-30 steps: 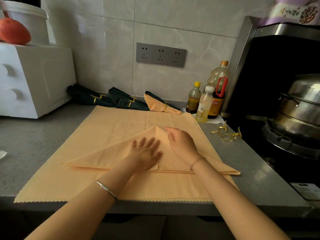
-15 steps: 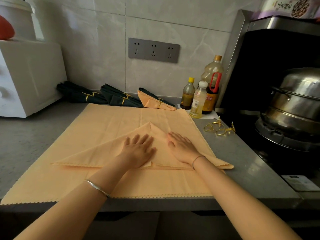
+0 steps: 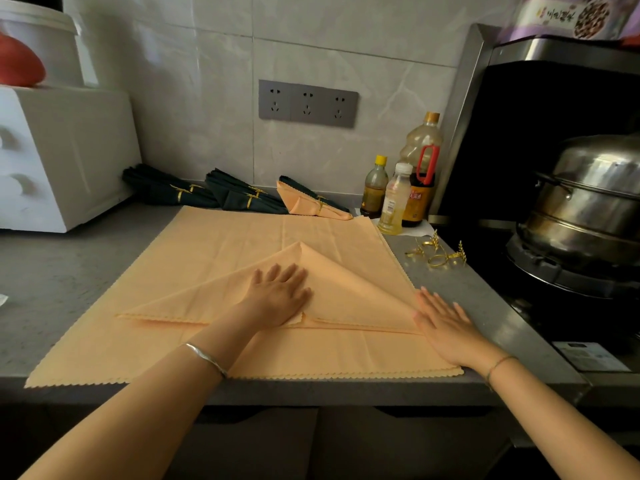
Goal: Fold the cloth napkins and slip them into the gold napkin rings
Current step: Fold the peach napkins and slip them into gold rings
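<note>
Peach napkin (image 3: 221, 258), dark green napkins (image 3: 242, 197), gold rings (image 3: 438, 252), grey counter (image 3: 69, 271).

Under your left grip (image 3: 278, 294) a peach napkin (image 3: 346, 289) lay folded into a wide triangle. Its apex pointed away from you and its scalloped long edge faced you. Its right corner met the thumb side of your right grip (image 3: 443, 323). Both grips lay flat, fingers straight. Beneath it a second peach napkin (image 3: 214, 244) lay spread open on the table (image 3: 69, 271), reaching past both grips. A small cluster of gold napkin rings (image 3: 438, 252) with leafy sprigs lay loose beyond your right grip, apart from it. Well beyond your left grip lay three finished napkins (image 3: 239, 197), each bound in a gold ring: two dark green, one peach.
</note>
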Demonstrator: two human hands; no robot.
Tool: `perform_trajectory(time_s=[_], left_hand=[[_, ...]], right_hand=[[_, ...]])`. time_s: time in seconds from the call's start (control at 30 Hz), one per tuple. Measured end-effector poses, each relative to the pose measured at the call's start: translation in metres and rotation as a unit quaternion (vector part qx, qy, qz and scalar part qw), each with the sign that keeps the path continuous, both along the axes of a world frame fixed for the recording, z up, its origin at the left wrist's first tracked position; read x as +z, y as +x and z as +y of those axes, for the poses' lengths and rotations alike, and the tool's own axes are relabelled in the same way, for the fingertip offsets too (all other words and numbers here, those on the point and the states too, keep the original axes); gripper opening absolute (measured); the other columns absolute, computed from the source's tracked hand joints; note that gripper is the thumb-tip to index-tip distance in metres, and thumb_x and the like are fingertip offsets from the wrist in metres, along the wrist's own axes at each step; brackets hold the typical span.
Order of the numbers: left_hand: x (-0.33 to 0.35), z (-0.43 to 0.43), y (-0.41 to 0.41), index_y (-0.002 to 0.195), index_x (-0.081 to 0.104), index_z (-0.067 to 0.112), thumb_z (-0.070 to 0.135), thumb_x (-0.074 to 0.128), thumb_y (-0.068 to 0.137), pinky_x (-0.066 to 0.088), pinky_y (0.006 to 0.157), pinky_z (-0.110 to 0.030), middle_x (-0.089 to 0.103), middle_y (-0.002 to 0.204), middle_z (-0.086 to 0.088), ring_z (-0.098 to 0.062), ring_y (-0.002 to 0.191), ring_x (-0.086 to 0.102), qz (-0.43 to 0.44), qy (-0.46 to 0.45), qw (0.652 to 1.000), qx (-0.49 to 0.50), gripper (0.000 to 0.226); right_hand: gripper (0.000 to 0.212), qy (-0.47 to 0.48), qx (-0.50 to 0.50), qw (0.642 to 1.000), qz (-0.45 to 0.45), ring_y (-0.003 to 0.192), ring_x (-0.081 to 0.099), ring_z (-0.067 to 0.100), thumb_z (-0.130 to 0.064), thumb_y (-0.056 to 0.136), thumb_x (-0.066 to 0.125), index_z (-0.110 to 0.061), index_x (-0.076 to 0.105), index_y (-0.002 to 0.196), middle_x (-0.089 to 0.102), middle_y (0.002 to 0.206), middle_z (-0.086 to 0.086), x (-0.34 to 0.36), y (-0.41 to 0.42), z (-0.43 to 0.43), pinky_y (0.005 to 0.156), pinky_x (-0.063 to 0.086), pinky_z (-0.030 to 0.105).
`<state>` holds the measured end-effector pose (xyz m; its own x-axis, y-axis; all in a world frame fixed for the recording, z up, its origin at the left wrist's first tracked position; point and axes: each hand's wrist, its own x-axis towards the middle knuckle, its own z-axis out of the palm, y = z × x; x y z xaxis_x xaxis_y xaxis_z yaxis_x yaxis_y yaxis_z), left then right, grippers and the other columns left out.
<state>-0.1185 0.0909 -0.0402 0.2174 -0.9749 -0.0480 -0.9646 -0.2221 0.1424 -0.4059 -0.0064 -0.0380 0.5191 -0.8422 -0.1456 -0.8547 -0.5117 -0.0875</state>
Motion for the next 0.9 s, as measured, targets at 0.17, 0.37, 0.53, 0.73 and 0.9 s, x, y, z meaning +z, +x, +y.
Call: perform_trajectory(time_s=[0.17,0.37,0.53,0.73,0.9], left_hand=[[0.001,0.011,-0.005,0.151,0.020,0.031,0.046,0.016,0.102,0.007,0.118,-0.041,0.016,0.159,0.006,-0.019,0.147,0.010,0.041,-0.058,0.997,-0.014,0.051],[0.003,0.056,-0.019,0.149,0.022,0.036,0.054,0.011,0.098,0.007,0.118,-0.034,0.019,0.157,0.013,-0.011,0.146,0.010,0.065,-0.051,0.994,-0.065,0.056],[0.011,0.099,-0.031,0.149,0.022,0.039,0.071,0.000,0.081,0.004,0.116,-0.023,0.017,0.156,0.017,-0.004,0.145,0.010,0.071,-0.053,0.988,-0.128,0.079],[0.008,0.105,-0.034,0.149,0.024,0.035,0.060,0.008,0.090,0.004,0.112,-0.018,0.021,0.155,0.018,-0.002,0.144,0.011,0.043,-0.065,0.987,-0.138,0.067],[0.006,0.105,-0.032,0.150,0.023,0.032,0.062,0.005,0.087,0.003,0.111,-0.016,0.023,0.155,0.015,-0.002,0.144,0.013,0.026,-0.081,0.985,-0.149,0.073]], right_hand=[[0.055,-0.047,0.061,0.995,-0.060,0.140,-0.011,0.000,-0.044,0.100,0.009,-0.027,-0.003,0.150,-0.011,0.155,-0.013,0.004,0.013,0.017,0.117,-0.009,0.030],[0.051,0.018,0.197,0.974,-0.110,0.135,0.004,-0.010,-0.049,0.099,0.025,-0.035,0.022,0.147,0.013,0.154,-0.022,0.010,0.033,0.046,0.110,0.001,0.013],[0.056,-0.033,0.230,0.970,-0.071,0.138,0.008,-0.007,-0.055,0.096,0.030,-0.035,0.022,0.148,0.013,0.154,-0.020,0.014,0.042,0.055,0.107,0.002,0.011],[0.046,-0.067,0.245,0.965,-0.064,0.135,0.026,0.002,-0.038,0.099,0.036,-0.035,0.032,0.145,0.028,0.150,-0.017,0.019,0.051,0.052,0.108,0.018,0.018],[0.044,-0.074,0.220,0.971,-0.053,0.126,0.036,-0.001,-0.021,0.095,0.043,-0.038,0.043,0.136,0.040,0.137,-0.024,0.031,0.031,0.032,0.109,0.026,0.021]])
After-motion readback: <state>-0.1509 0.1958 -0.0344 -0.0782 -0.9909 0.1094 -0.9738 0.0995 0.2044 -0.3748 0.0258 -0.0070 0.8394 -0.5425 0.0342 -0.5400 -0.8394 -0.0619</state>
